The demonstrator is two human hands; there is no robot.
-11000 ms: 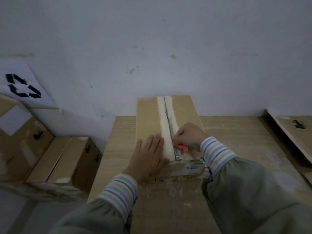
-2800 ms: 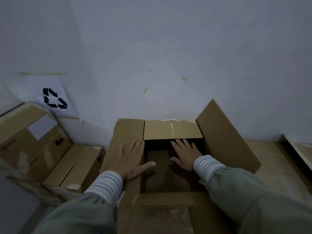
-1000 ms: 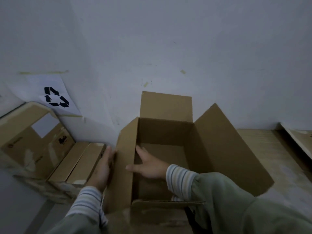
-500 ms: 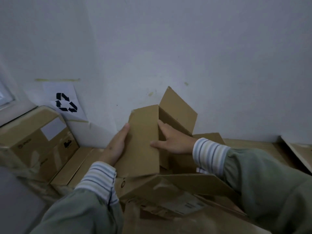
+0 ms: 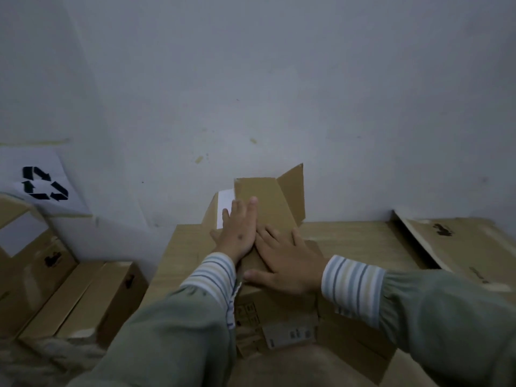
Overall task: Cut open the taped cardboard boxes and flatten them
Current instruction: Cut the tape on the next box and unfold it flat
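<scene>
A brown cardboard box (image 5: 269,203) lies collapsed flat on the wooden table (image 5: 360,241), its far flaps reaching the wall and one flap standing up at the right. My left hand (image 5: 238,231) presses flat on its upper left part with straight fingers. Beside it, my right hand (image 5: 287,262) lies flat on the middle of the box, fingers spread. A printed label shows on the near end of the cardboard. No knife is in view.
Several closed cardboard boxes (image 5: 81,300) are stacked on the left below a recycling sign (image 5: 44,187) on the wall. A flat sheet of cardboard (image 5: 458,244) lies at the table's right edge. The grey wall stands right behind the table.
The box was cut along its tape, opened, then lifted and folded. It now lies flat on the table with both hands pressing down on it.
</scene>
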